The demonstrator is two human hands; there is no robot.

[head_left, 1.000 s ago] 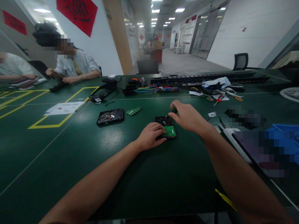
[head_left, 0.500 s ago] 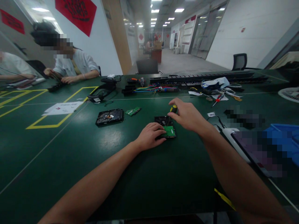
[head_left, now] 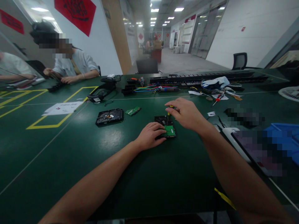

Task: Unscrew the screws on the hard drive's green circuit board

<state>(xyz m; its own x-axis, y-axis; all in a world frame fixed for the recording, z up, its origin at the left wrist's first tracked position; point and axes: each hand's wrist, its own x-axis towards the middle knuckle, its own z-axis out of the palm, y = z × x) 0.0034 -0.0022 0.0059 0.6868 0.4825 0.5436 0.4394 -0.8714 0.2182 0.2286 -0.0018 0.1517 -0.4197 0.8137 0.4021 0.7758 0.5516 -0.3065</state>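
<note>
A black hard drive (head_left: 160, 119) with a green circuit board (head_left: 170, 131) on its near half lies flat on the table ahead of me. My left hand (head_left: 151, 135) grips it from the left, fingers over the board and thumb along the near edge. Closed around the handle of a yellow-and-black screwdriver (head_left: 168, 114), my right hand (head_left: 187, 114) is above the drive's far right part. The screwdriver stands roughly upright, its shaft pointing down at the drive; its tip is too small to make out. Left of them lie a second hard drive (head_left: 109, 117) and a loose green circuit board (head_left: 133, 111).
Along the back are a power drill (head_left: 141, 81), coloured cables (head_left: 147, 89) and long black strips (head_left: 198, 78). A red-handled screwdriver (head_left: 219, 98) lies at right, near a white-edged device (head_left: 233, 140) and a blue bin (head_left: 280, 137). Another person (head_left: 77, 65) sits across, far left.
My right hand has shifted slightly left and its fingers have turned around the screwdriver handle, which now stands more upright. My left hand and the hard drive have stayed put.
</note>
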